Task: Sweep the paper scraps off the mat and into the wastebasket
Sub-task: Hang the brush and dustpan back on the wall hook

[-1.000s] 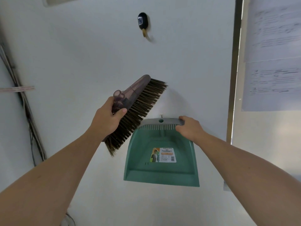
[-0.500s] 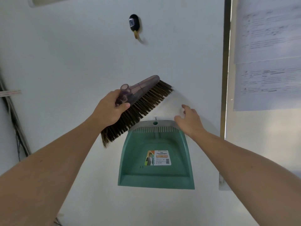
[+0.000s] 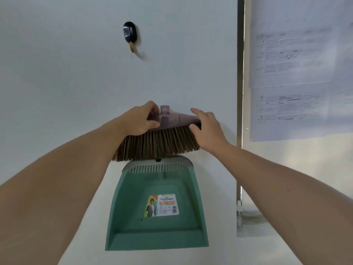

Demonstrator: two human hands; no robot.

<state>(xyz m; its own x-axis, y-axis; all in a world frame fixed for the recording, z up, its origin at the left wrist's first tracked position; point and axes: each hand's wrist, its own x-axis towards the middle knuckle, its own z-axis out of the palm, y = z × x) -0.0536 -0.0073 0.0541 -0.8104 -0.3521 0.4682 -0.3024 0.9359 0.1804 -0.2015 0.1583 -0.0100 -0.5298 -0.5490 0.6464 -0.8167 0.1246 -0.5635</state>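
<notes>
A handleless broom head (image 3: 164, 138) with a translucent purple top and brown bristles is held level against the white wall, bristles down. My left hand (image 3: 139, 120) grips its left end. My right hand (image 3: 207, 129) holds its right end, thumb under the plastic edge and fingers over the top. Directly below hangs a green dustpan (image 3: 158, 205) with a grey rim and a label, on a nail in the wall. The bristles overlap the dustpan's top edge. No mat, paper scraps or wastebasket are in view.
A black wall hook (image 3: 130, 36) with a brass tip sits above the broom head. A metal strip (image 3: 240, 92) runs down the wall at the right, with printed paper sheets (image 3: 298, 77) posted beyond it.
My right hand left the dustpan's rim and took the broom head's right end. The broom head turned from tilted to level and moved right, over the dustpan's top.
</notes>
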